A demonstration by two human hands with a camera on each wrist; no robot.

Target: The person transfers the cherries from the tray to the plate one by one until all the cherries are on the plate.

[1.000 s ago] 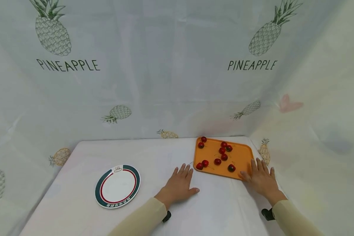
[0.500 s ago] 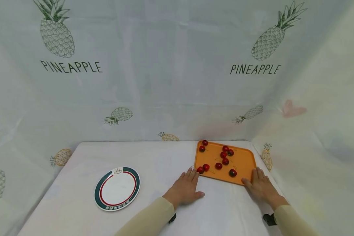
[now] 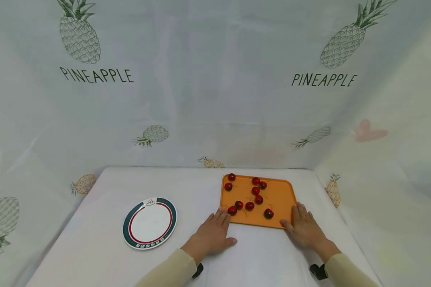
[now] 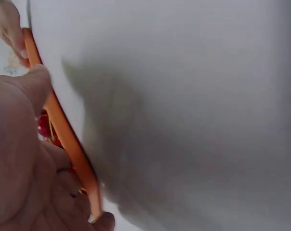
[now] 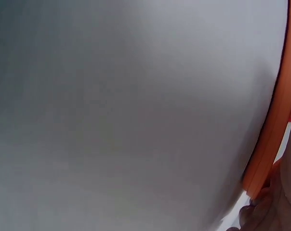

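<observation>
An orange tray (image 3: 281, 195) lies on the white-covered table, holding several red cherries (image 3: 249, 206) with thin stems. Straight fingers of my left hand (image 3: 212, 235) lie against its near left corner, the thumb spread towards the right. At the near right corner, my right hand (image 3: 305, 231) has its fingers along the tray's side and its thumb at the front edge. The left wrist view shows the tray's orange edge (image 4: 68, 134) running past the thumb and fingers. Only part of the right hand (image 5: 285, 187) shows beside the rim in the right wrist view.
A round white plate (image 3: 150, 223) with a green and red rim stands left of the left hand. Behind the table hangs a pale curtain (image 3: 215, 99) printed with pineapples. The table's right edge runs close beyond the right hand.
The tray has slid left and slightly nearer, cherries riding on it, both hands moving along. Earlier, my left hand came right to its corner. The plate has stayed put while the head view shifted.
</observation>
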